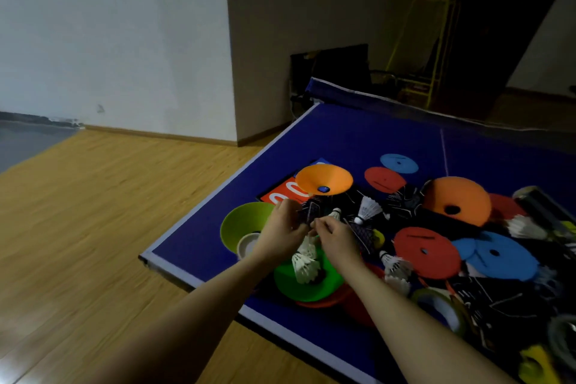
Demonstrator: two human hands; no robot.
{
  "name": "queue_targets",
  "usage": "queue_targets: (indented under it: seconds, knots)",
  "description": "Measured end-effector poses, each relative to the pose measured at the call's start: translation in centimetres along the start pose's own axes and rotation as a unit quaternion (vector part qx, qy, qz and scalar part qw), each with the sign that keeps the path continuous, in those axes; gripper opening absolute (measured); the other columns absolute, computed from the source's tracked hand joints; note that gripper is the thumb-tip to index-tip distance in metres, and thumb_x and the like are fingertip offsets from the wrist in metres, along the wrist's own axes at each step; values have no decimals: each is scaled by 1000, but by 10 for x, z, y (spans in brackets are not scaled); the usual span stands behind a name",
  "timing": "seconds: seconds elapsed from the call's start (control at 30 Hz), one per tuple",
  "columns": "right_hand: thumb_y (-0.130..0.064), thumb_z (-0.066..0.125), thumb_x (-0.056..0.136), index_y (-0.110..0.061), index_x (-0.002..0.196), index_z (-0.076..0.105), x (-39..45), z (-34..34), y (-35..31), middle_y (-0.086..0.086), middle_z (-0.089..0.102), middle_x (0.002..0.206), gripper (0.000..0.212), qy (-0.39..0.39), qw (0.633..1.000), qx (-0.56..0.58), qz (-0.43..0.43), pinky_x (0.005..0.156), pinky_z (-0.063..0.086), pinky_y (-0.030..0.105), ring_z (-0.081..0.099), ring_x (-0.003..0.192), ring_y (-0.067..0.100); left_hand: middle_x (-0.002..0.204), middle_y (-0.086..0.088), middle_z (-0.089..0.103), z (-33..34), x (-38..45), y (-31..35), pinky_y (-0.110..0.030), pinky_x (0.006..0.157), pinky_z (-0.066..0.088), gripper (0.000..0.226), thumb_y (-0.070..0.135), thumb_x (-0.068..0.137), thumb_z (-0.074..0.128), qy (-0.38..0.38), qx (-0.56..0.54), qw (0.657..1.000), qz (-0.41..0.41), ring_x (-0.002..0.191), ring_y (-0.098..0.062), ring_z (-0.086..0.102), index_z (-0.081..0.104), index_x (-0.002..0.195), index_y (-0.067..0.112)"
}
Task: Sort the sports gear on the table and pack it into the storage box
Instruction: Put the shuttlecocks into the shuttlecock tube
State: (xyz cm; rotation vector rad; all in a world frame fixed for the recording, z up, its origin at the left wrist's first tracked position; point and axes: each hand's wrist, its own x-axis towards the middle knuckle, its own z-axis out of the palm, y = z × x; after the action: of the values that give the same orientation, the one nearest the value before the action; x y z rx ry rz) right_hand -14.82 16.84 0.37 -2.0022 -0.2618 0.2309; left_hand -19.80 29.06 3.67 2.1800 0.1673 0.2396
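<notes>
Both hands meet above the table (358,140): left hand (282,232) and right hand (335,238) curl around stacked shuttlecocks (307,260); orange cone (324,179) at twelve o'clock.

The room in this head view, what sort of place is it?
Probably an indoor games or sports room: a blue table tennis table with a net, a wood floor, and shuttlecocks among coloured training cones.
</notes>
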Motion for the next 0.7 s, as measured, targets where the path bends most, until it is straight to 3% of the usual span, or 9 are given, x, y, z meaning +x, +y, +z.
queue_targets:
  seconds: [0.07,0.17,0.27,0.37,0.5,0.6,0.7]
  knots:
    - [-24,41,101,-4,99,62,-6,-26,11,10,63,90,29,34,999,-3,8,70,43,32,59,84,23,100,-7,57,24,6,15,-35,78,47,17,14,89,59,-27,-5,999,30,90,-23,56,51,104,11]
    - [-24,42,101,-2,92,58,-24,-68,34,14,55,78,29,97,995,-4,26,61,37,34,48,67,22,95,-6,60,66,12,40,-28,68,44,12,12,89,56,-86,-18,995,47,87,-21,58,54,100,8]
    - [-20,45,99,-2,80,55,-48,-111,57,13,54,70,28,183,982,-17,42,60,35,32,46,62,18,94,-4,63,113,10,66,-24,69,45,11,9,88,56,-138,-28,988,67,89,-19,61,56,99,11]
    - [-20,47,97,-12,78,56,-81,-155,82,2,54,70,22,270,959,-41,76,65,41,35,52,68,17,98,-5,63,164,-2,99,-27,71,45,19,8,89,52,-209,-26,972,103,88,-20,61,58,107,9]
    - [-22,47,97,-14,92,59,-129,-205,112,1,60,83,16,350,925,-67,133,71,47,37,58,79,21,101,-8,65,219,-28,139,-30,71,46,18,10,91,52,-290,-16,946,143,91,-23,61,57,108,9]
    - [-21,48,97,-12,98,60,-167,-235,132,5,63,87,16,383,905,-78,169,69,49,41,60,78,25,92,-14,63,256,-51,163,-32,64,46,18,9,90,52,-350,-16,923,162,79,-25,59,55,107,6]
    - [-14,51,95,-10,97,61,-201,-258,152,10,65,89,11,411,884,-104,197,71,49,43,60,80,27,77,-3,56,288,-73,180,-23,52,39,15,10,92,50,-396,-9,900,183,63,-16,52,53,106,7]
